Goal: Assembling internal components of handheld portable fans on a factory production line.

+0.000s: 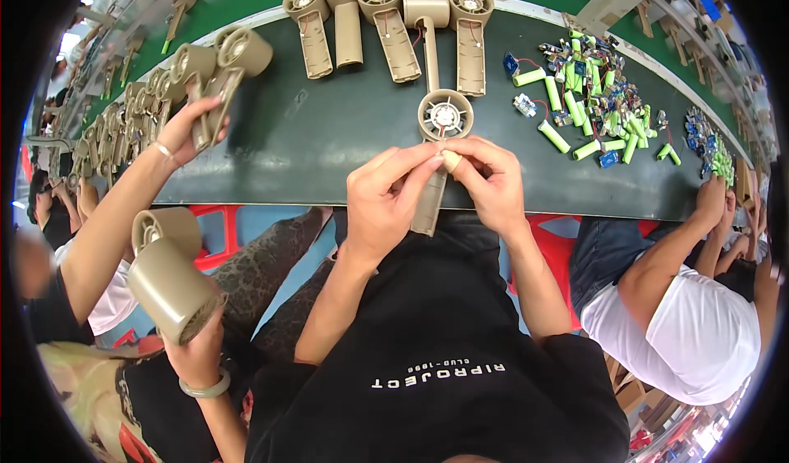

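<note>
A beige handheld fan body [446, 116] lies on the dark bench in front of me, its round head showing the blades and its open handle [427, 208] pointing toward me. Thin wires [444, 131] run from the fan's hub down to my fingertips. My left hand [382, 196] pinches at them over the top of the handle. Facing it, my right hand [493, 182] is closed in a pinch too, the fingertips of both hands almost touching. Something pale yellow [450, 160] shows at the right fingertips; its kind is unclear. The fingers hide the wire ends.
Several beige fan bodies [403, 48] stand in a row at the bench's far edge. Right of them lies a heap of green battery cells with blue circuit boards [604, 93]. On the left, a co-worker's hands hold fan bodies [168, 278]. Another co-worker [686, 315] sits at right.
</note>
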`<state>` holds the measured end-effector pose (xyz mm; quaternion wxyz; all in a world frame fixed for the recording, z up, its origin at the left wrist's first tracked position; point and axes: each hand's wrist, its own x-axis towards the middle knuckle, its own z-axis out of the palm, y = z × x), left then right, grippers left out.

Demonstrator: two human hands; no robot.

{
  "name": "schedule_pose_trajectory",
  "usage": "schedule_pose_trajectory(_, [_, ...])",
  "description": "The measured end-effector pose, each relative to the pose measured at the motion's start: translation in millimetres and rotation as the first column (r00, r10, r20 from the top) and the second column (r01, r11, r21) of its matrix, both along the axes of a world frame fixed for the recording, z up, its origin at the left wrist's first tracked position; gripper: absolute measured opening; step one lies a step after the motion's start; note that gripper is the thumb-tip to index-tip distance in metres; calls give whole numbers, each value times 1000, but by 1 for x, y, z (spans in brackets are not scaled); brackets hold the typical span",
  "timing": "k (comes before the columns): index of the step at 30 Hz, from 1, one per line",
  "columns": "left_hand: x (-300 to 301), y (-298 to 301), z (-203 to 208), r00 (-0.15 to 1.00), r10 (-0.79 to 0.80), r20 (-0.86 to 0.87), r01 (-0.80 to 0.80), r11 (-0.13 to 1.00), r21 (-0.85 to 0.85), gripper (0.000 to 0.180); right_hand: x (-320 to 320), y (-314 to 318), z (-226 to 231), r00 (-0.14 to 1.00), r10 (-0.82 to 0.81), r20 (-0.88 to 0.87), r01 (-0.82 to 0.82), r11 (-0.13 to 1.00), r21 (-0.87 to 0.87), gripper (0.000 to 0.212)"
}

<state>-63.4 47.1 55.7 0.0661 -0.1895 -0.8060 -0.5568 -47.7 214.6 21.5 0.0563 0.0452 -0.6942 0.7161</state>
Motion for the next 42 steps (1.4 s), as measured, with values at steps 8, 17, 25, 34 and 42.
schedule_pose_trajectory(8, [11, -12, -10, 966, -67, 250, 42, 993, 107, 43, 0, -3, 12, 994, -99, -51, 107, 974, 199, 3])
schedule_pose_trajectory(17, [7, -9, -17, 998, -36, 60, 33, 999, 43, 35, 0, -4, 19, 999, -26, -30, 32, 974, 223, 5])
schedule_pose_trajectory(25, [0, -12, -15, 991, -97, -91, 94, 995, -39, 40, -1, -2, 21, 998, -22, -60, 37, 965, 258, 6])
schedule_pose_trajectory(34, [-3, -13, -18, 961, -105, -257, 67, 986, -155, 41, 0, -6, 19, 951, -80, -298, 198, 900, 388, 8])
schedule_pose_trajectory(42, [-3, -13, -22, 940, -119, -320, 71, 985, -159, 43, -4, -6, 14, 915, -39, -401, 237, 856, 459, 11])
